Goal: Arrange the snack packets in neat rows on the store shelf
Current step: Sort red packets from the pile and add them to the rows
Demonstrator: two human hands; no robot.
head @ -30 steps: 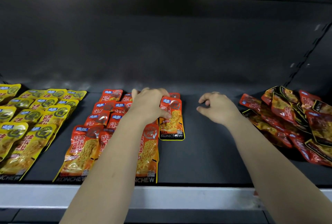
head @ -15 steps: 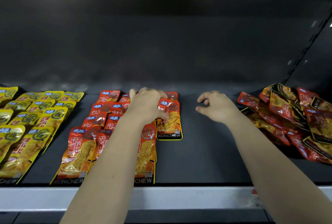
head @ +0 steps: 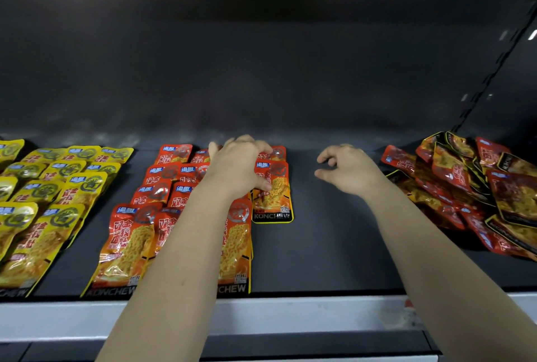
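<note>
Orange snack packets [head: 128, 242] lie in rows on the dark shelf [head: 334, 245], left of centre. My left hand [head: 238, 167] rests on the rear packets of these rows. Its thumb presses on the lone orange packet [head: 273, 201] at the right end of the group, and one finger points toward the back wall. My right hand [head: 348, 169] hovers over bare shelf to the right with fingers loosely curled, holding nothing. Further right, dark red packets [head: 470, 187] lie in a loose, unsorted heap.
Yellow packets [head: 43, 193] fill ordered rows at the far left. A grey shelf lip [head: 290, 315] runs along the front edge. The dark back wall [head: 261, 71] stands close behind the packets. A slotted upright [head: 494, 65] rises at the right.
Both hands stay almost where they were, and the packets have not visibly moved. Only the view has shifted slightly.
</note>
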